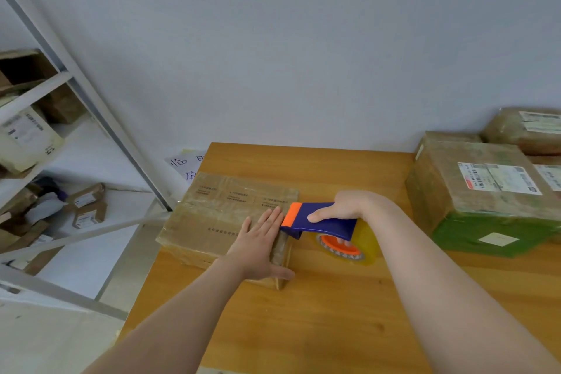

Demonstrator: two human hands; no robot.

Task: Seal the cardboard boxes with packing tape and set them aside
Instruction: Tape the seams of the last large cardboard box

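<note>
Left hand [258, 247], fingers together, lies flat on the flat taped brown cardboard box [224, 218] at frame centre; right hand [340, 209] grips the blue-and-orange tape dispenser [315, 220] at its edge; labelled brown parcels [485, 188] crowd the wooden table [303, 313] at right.

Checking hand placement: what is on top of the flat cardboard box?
The left hand lies flat on the flat cardboard box, near its right edge. The cardboard beneath the palm is hidden.

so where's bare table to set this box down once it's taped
The near table between the two forearms is bare, as is the strip behind the flat box toward the wall. The right side is crowded with labelled parcels, and the tape dispenser sits mid-table.
</note>
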